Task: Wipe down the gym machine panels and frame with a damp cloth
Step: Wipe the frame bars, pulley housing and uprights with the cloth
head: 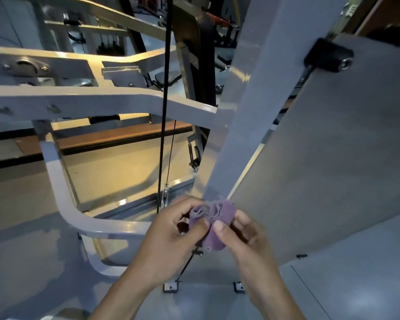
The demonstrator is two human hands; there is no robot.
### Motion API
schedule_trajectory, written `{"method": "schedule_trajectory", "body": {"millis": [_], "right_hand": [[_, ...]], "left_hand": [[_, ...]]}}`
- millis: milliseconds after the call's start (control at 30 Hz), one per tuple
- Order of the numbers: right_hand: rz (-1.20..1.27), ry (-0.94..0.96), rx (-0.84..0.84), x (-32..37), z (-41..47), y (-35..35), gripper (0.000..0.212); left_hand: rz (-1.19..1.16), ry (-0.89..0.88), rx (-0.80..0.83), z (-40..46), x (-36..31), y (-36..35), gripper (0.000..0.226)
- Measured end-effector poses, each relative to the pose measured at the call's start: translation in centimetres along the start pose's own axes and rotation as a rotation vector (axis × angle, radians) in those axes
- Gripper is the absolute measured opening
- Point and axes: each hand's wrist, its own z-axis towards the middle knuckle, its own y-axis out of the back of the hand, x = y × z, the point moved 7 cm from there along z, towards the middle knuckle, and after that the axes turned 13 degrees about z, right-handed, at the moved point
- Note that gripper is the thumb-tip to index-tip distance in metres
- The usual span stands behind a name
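Head view: my left hand (171,229) and right hand (243,236) both pinch a bunched purple cloth (211,224) between thumbs and fingers, held in the air between them. Just above the hands rises the white frame upright (245,112). A grey panel (333,158) slants away above my right hand. A black cable (163,135) hangs above my left hand.

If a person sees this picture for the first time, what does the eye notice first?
First, the purple cloth, bunched low in the middle and pinched between the left hand and the right hand. Behind it, a broad grey panel fills the right side, and the pale curved frame crosses the left.
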Motion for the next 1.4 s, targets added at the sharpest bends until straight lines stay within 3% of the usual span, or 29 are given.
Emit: {"method": "schedule_trajectory", "body": {"millis": [67, 167, 300, 400, 567, 667, 733, 867, 967, 1100, 1167, 1233, 1300, 1400], "right_hand": [[-0.003, 0.010, -0.024, 0.3, -0.1, 0.6, 0.028], [0.053, -0.006, 0.006, 0.8, -0.3, 1.1, 0.031], [0.347, -0.178, 0.061, 0.8, -0.6, 0.9, 0.029], [0.442, -0.288, 0.039, -0.3, -0.8, 1.1, 0.028], [0.366, -0.418, 0.045, -0.2, -1.4, 0.7, 0.050], [0.228, -0.377, 0.123, 0.2, -1.9, 0.6, 0.028], [0.189, -0.379, 0.010, 0.2, -2.0, 1.7, 0.011], [0.112, -0.370, -0.164, 0.5, -2.0, 4.2, 0.022], [0.190, -0.381, -0.123, 0.9, -2.1, 3.9, 0.038], [0.331, -0.394, -0.004, 1.6, -3.3, 1.3, 0.024], [0.355, -0.309, 0.043, 2.2, -3.7, 0.6, 0.016], [0.294, -0.197, 0.053, 3.0, -3.8, 1.1, 0.023], [0.234, -0.121, 0.069, 4.3, -3.7, 1.4, 0.015], [0.014, 0.058, 0.041, 7.6, -3.1, 1.7, 0.021]], "left_hand": [[-0.028, 0.021, -0.026, -0.1, 0.0, -0.2, 0.007], [-0.246, 0.139, 0.003, -0.5, 0.4, -1.0, 0.013], [-0.476, 0.264, 0.060, -0.9, 0.2, -2.1, 0.023], [-0.358, 0.238, 0.063, -0.8, -0.9, -2.1, 0.022], [-0.027, 0.181, -0.001, -0.7, -2.6, -1.5, 0.018], [0.010, 0.198, -0.033, -0.9, -3.1, -1.7, 0.012], [0.087, 0.215, -0.096, -1.1, -3.2, -1.4, 0.011], [0.333, 0.238, -0.205, -1.5, -3.3, -0.4, 0.025], [0.555, 0.238, -0.274, -1.6, -4.0, -0.1, 0.021], [0.621, 0.176, -0.255, -1.8, -5.2, -1.9, 0.016], [0.553, 0.135, -0.168, -2.1, -5.9, -3.0, 0.021], [0.233, 0.158, -0.111, -2.2, -6.4, -3.4, 0.025], [-0.073, 0.190, -0.073, -2.2, -7.0, -3.4, 0.031], [-0.034, 0.075, -0.209, -2.3, -7.9, -1.5, 0.027]]}}
